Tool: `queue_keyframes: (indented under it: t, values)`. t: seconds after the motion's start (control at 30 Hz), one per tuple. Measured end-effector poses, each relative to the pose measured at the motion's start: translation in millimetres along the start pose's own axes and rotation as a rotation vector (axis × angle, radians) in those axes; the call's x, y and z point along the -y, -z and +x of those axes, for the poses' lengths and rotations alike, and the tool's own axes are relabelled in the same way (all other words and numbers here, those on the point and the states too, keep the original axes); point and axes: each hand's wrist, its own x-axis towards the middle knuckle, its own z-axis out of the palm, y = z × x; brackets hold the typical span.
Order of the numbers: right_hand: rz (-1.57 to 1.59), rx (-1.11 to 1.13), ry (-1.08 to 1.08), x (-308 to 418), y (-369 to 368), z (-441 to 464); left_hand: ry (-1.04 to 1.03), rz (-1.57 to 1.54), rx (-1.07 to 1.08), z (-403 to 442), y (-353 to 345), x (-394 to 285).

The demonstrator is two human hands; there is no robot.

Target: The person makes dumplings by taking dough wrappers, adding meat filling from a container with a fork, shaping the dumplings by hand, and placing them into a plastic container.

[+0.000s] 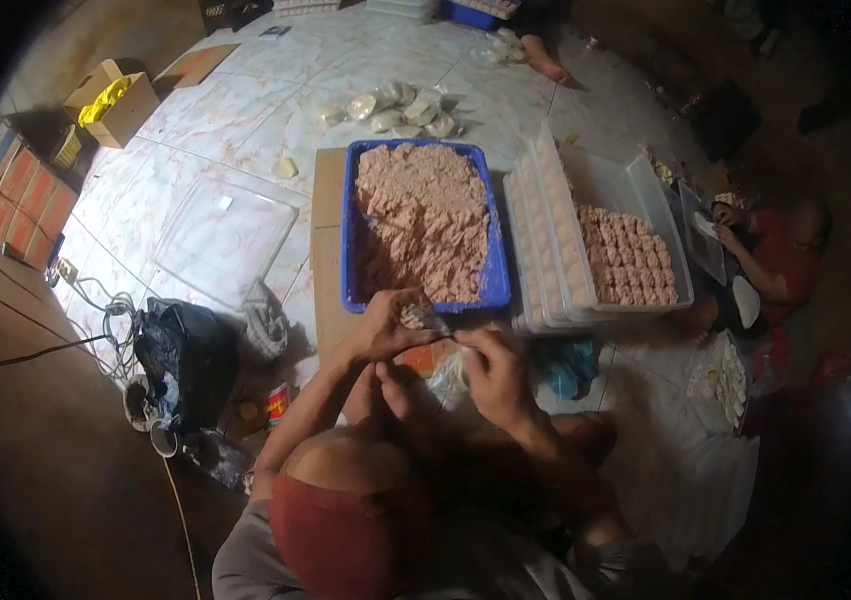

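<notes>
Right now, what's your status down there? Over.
Left hand cupping a small lump. Right hand beside it, pinching something thin, too blurred to name. Blue tub of pinkish mixture just beyond.

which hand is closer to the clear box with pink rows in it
Right. The right hand is short of the clear box, to its left; the left hand is farther left, by the near rim of the blue tub.

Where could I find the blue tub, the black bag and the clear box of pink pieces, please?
Blue tub (497,282): head view, bare inner side at lower right.
Black bag (184,350): head view, middle of its body.
Clear box (662,210): head view, its right-hand wall.
</notes>
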Motion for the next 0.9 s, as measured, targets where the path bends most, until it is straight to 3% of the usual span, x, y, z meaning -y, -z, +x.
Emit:
queue_keyframes:
  t: [0.1, 0.13, 0.17, 0.23, 0.27, 0.37, 0.4, 0.5, 0.6, 0.63, 0.67, 0.77, 0.9]
  values:
    - [-0.011, 0.033, -0.006, -5, 2, -1, 0.007, 0.273, 0.001, -1, 0, 3]
    - [0.002, 0.0, -0.033, -2, 4, -1, 0.154, 0.208, -0.097, -5, -3, -5]
    - [0.004, 0.011, -0.053, 3, 5, -5, 0.174, 0.197, -0.089, -10, -4, -11]
    - [0.027, -0.109, -0.023, 9, 3, 1, 0.029, -0.052, -0.023, -4, 2, -18]
    - [-0.032, 0.001, 0.036, 1, -3, 0, 0.027, 0.007, 0.016, -5, 3, -9]
    - [-0.018, 0.019, 0.057, -8, -6, 5, 0.064, 0.079, -0.073, -7, 2, -26]
    - [-0.013, 0.03, -0.001, -12, -2, 9, 0.211, -0.134, -0.067, -13, 6, -37]
    - [0.032, -0.01, -0.112, -4, 1, 34, 0.176, -0.381, -0.224, -39, 19, -21]
    - [-0.24, 0.148, 0.06, -52, -35, 75, 0.362, -0.215, -0.159, -70, 13, 24]
    - [-0.319, 0.231, 0.022, -60, -50, 91, 0.435, -0.196, -0.13, -75, 12, 26]
    - [-0.396, 0.316, -0.018, -65, -67, 105, 0.393, -0.407, -0.17, -75, 6, 2]
    - [-0.481, 0.407, 0.04, -83, -114, 138, 0.354, -0.161, -0.118, -91, 3, 35]
    - [-0.405, 0.333, 0.021, -127, -181, 153, 0.416, -0.35, -0.164, -94, 12, 15]
